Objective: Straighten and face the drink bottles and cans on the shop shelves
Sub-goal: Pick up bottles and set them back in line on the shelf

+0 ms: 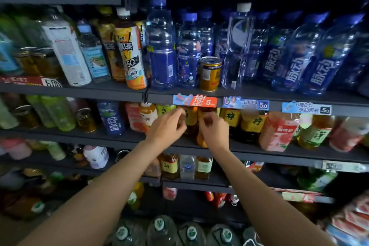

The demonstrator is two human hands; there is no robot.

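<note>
Fingers (180, 119) of the left hand (166, 129) are curled and blurred at the dark yellow-labelled tea bottle (190, 119) on the second shelf; can't tell if they pinch it or just brush it. Left to right, progress looks partial: upper shelf, the white-labelled tall plastic bottle (66, 50) leans and shows its back panel, and the orange-and-white iced-tea bottle (131, 56) tilts, so both probably still need facing. The short gold metal can (210, 74) stands upright among clear blue-capped water bottles (161, 46); the blue sports-drink bottles (319, 62) to the right show labels forward, likely done. Middle shelf looks mixed, and the pink peach-drink bottle (276, 132) leans. The right hand (214, 131) has fingers bunched near the neck of an orange-amber bottle (201, 140), grip unclear through the blur. Both forearms reach up and forward from below, wrists close together, hands just beside each other under the red-and-blue price tag (195, 100).
</note>
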